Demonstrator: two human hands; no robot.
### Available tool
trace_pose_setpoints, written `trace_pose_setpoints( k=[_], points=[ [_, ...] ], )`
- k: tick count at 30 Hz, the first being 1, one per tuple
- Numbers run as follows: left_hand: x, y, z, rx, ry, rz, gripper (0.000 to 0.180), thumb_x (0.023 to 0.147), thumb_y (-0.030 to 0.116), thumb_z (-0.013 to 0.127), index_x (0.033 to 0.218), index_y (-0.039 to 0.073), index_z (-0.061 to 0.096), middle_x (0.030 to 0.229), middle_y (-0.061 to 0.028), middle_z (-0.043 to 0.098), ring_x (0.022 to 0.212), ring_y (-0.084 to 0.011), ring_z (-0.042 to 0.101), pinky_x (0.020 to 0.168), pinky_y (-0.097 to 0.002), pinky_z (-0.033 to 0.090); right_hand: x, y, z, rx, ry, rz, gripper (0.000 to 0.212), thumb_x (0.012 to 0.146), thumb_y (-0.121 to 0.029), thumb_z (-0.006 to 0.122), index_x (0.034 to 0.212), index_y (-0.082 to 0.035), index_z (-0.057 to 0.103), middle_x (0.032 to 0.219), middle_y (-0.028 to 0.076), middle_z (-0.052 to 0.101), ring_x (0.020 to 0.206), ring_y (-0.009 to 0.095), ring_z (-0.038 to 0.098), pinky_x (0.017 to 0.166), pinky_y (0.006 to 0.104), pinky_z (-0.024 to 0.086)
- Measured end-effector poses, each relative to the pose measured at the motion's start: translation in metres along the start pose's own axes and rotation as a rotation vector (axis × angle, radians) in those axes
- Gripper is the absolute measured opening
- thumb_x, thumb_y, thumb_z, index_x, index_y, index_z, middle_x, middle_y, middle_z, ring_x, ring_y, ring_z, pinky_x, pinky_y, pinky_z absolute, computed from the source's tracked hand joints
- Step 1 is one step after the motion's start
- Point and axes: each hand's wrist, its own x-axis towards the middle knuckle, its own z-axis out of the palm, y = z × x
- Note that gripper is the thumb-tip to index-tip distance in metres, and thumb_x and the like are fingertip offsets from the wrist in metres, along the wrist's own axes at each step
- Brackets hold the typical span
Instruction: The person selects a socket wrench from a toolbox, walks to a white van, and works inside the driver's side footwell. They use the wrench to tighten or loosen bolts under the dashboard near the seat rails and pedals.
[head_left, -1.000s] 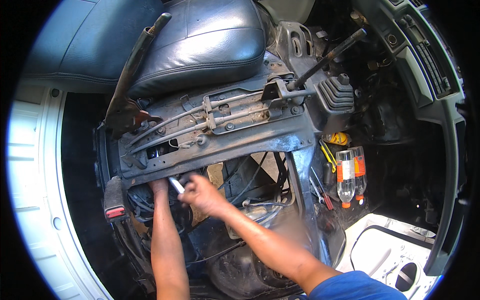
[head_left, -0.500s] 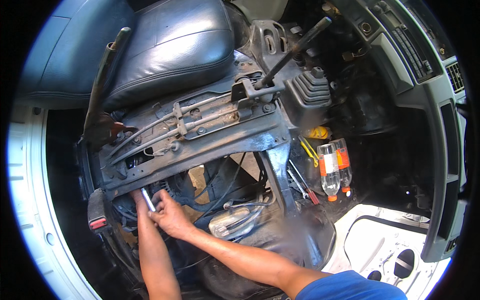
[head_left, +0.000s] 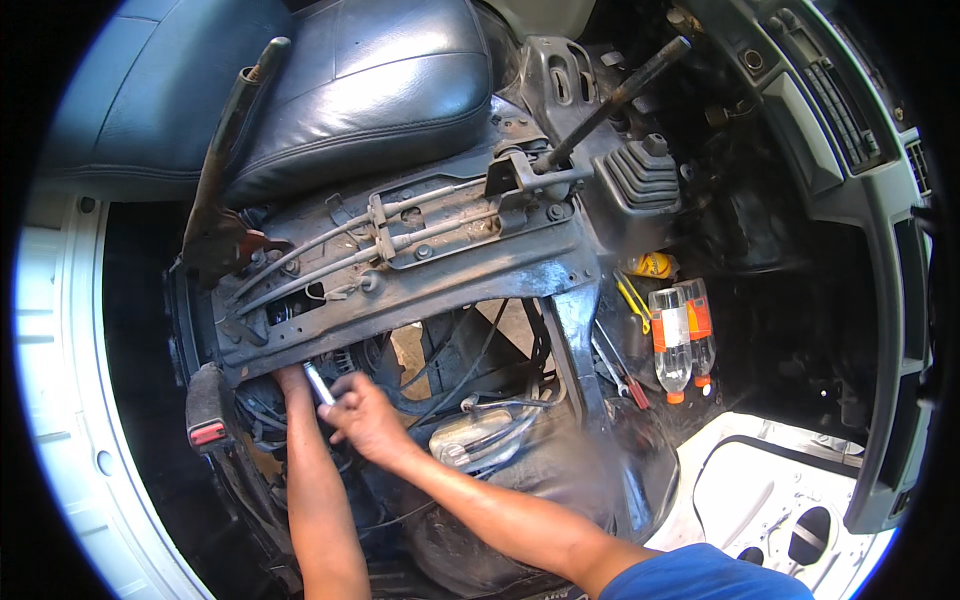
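My right hand [head_left: 372, 424] has its fingers curled round the lower end of a shiny metal tool handle [head_left: 318, 384]. The handle slants up under the edge of a dark metal crossmember [head_left: 420, 300], where its far end is hidden. Beside it, my left hand [head_left: 290, 380] reaches beneath the same edge; only the back of it and the wrist show, and its fingers are out of sight. Around both hands are dark hoses and cables, with a seat-belt buckle [head_left: 208, 433] to the left.
A black seat [head_left: 370, 90] and a handbrake lever [head_left: 222, 150] stand beyond the crossmember, with a gear lever [head_left: 620, 95] to the right. Two plastic bottles [head_left: 672, 350], a red-handled screwdriver [head_left: 636, 390] and yellow-handled pliers [head_left: 633, 300] lie right. A metal canister [head_left: 470, 435] sits nearer.
The whole view has shifted slightly, so the scene sits further right. My right hand has moved a little to the right with the handle's lower end. My left hand stays under the crossmember.
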Motion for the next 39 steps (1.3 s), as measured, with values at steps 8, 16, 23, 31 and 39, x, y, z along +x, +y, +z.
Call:
trace_pose_setpoints(
  k=[8,16,23,31,39],
  points=[
    [-0.007,0.001,0.008,0.456,0.068,0.409,0.043,0.093,0.032,0.064,0.126,0.004,0.063,0.134,-0.0203,0.061,0.128,-0.0394,0.052,0.109,-0.0472,0.038,0.044,-0.035,-0.054,0.092,0.271,-0.264,0.013,0.092,-0.011,0.064,0.096,0.002,0.064,0.08,0.006,0.066,0.062,0.012,0.062,0.06,0.0255,0.05],
    [-0.014,0.025,0.01,0.353,0.023,0.306,0.04,0.093,0.033,0.063,0.119,0.002,0.065,0.126,-0.0188,0.065,0.121,-0.0352,0.057,0.105,-0.0463,0.041,0.031,-0.026,-0.038,-0.271,-0.105,0.115,0.035,0.091,-0.025,0.075,0.106,0.003,0.058,0.077,0.008,0.067,0.054,0.013,0.059,0.049,0.031,0.049],
    [-0.015,0.021,0.011,0.173,0.04,0.245,0.035,0.093,0.031,0.063,0.111,0.001,0.067,0.117,-0.0178,0.068,0.111,-0.0347,0.06,0.098,-0.0454,0.045,0.052,-0.02,-0.015,-0.654,-0.059,-0.172,0.047,0.098,-0.029,0.061,0.129,0.005,0.056,0.109,0.023,0.07,0.102,0.032,0.067,0.092,0.0409,0.05],
    [-0.027,0.051,0.005,0.333,-0.037,0.498,0.026,0.091,0.022,0.064,0.106,0.002,0.069,0.109,-0.0177,0.07,0.105,-0.0367,0.063,0.093,-0.0457,0.047,0.045,-0.028,-0.046,-0.677,-0.25,-0.278,0.043,0.1,-0.021,0.056,0.136,0.001,0.053,0.128,0.024,0.063,0.123,0.036,0.058,0.105,0.0399,0.042],
    [-0.032,0.069,0.004,0.297,0.012,0.496,0.028,0.091,0.02,0.064,0.11,0.0,0.068,0.11,-0.0201,0.07,0.106,-0.0391,0.063,0.093,-0.0459,0.047,0.023,-0.058,-0.07,-0.887,-0.185,-0.249,0.031,0.098,-0.02,0.059,0.124,-0.003,0.055,0.109,0.025,0.067,0.106,0.045,0.062,0.089,0.0476,0.048]
  ],
)
